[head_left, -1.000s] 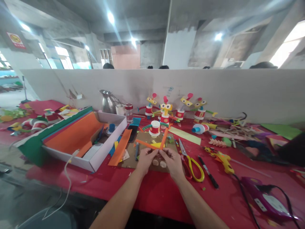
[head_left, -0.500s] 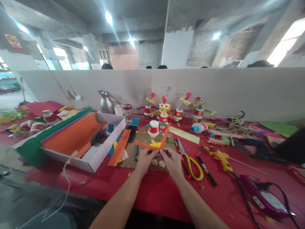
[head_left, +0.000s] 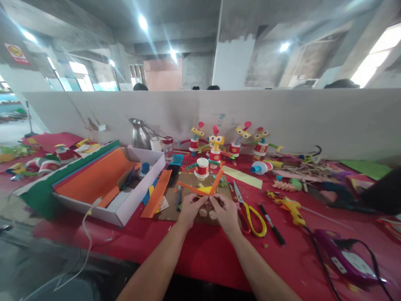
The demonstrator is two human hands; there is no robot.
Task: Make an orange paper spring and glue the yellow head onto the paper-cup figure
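Note:
My left hand [head_left: 191, 209] and my right hand [head_left: 224, 210] meet over a brown board [head_left: 169, 209], fingertips pinched on the joined end of two orange paper strips [head_left: 216, 182]. The strips spread in a V, one to the left and one up to the right. Beyond them stands a red and white paper cup [head_left: 201, 169] with green coiled arms. A yellow paper piece [head_left: 204, 189] lies just behind the strips. Two pale round pieces [head_left: 203, 213] are between my hands. Scissors with yellow handles [head_left: 255, 219] rest right of my right hand.
On the left is a white box [head_left: 138, 200] holding orange paper. Several cup figures [head_left: 216, 144] stand at the back by the partition. A black marker [head_left: 272, 224], a yellow glue gun [head_left: 292, 209] and a purple device [head_left: 344, 259] with cables lie on the right.
Both hands stay nearly in place, still pinching the strips. The orange strips have shifted slightly, the left one's far end now a little nearer the hands.

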